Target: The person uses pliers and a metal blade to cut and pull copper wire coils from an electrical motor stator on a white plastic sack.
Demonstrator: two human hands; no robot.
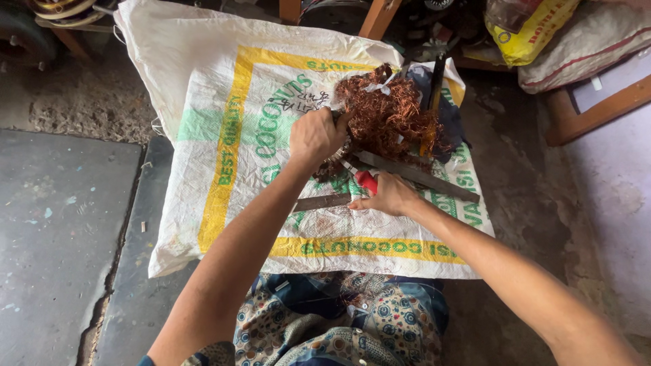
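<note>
Gripping copper wire tangle (390, 115) was left hand (315, 133), fist clamped | right hand (390, 196) closed on red-handled tool (363, 177) | woven sack (224, 135) beneath, metal bar (417, 175) beside

One wire tangle (388, 115), two metal bars (415, 175), one sack (224, 135)

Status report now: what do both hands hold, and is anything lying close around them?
Left hand gripping copper wire bundle. Right hand on red-handled tool, pressed to woven sack. Two flat metal bars lying beside the hands.
</note>
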